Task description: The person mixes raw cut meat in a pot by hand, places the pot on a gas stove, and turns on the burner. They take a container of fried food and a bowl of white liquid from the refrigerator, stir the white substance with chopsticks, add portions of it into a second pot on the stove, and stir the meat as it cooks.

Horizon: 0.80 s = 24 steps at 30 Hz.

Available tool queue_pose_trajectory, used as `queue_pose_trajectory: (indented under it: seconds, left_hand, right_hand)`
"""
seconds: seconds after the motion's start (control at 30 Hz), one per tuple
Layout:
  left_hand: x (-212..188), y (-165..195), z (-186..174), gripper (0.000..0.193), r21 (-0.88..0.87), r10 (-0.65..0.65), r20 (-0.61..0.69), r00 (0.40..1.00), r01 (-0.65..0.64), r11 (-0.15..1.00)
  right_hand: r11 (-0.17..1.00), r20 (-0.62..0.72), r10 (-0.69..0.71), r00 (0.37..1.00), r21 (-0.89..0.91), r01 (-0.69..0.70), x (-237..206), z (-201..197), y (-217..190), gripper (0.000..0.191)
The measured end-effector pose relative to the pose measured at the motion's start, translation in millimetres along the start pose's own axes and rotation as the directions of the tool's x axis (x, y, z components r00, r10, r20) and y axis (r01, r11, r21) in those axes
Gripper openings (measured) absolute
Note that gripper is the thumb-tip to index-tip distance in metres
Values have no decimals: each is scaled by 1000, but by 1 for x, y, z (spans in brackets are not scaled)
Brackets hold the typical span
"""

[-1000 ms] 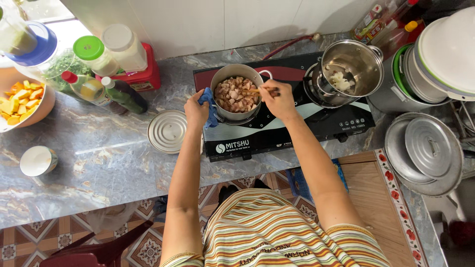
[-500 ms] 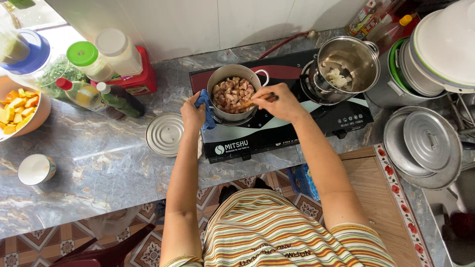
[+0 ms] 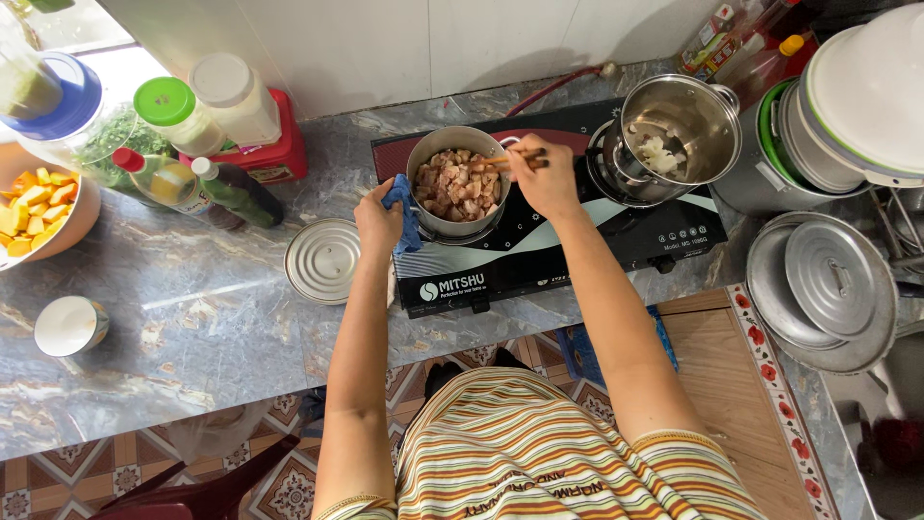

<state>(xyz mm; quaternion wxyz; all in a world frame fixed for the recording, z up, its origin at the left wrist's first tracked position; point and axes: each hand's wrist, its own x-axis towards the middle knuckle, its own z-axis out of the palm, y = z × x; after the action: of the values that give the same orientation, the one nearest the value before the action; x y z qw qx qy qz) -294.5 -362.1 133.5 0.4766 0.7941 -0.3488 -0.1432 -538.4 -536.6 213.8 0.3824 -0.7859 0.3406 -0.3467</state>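
Two pots stand on the black stove (image 3: 577, 260). The small pot (image 3: 458, 193), on the left burner, is full of pale brown meat (image 3: 460, 181) chunks. The tall pot (image 3: 674, 130), on the right burner, holds a few white pieces. The left hand (image 3: 377, 220) is closed on a blue cloth (image 3: 404, 212) against the small pot's side. The right hand (image 3: 545, 173) grips two chopsticks (image 3: 510, 160), their tips in the meat. One round lid (image 3: 325, 260) lies beside the stove, and two bottles (image 3: 207, 188) lie farther left.
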Motion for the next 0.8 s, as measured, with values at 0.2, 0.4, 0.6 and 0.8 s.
queue_pose_trajectory:
  seconds: [0.2,0.4,0.6,0.8]
  left_hand:
    - [-1,4,-3,43,21,5,19,1000,-5,1000]
    - [-3,4,-2,44,-22,-7,10,1000,7,1000]
    - [-3,2,-1,44,2,-41,11,999,41,999]
    - [-3,5,-3,43,32,-90,33,995,89,995]
  right_hand:
    - [985,67,-43,997,168,31,-3,40,9,12]
    - [989,358,-62,932,150,8,-33,-5,-24,13]
    - [996,427,-64,902,-30,86,-32,4,-37,11]
    - [963,200,-264,944,0,270,-27,36,-12,9]
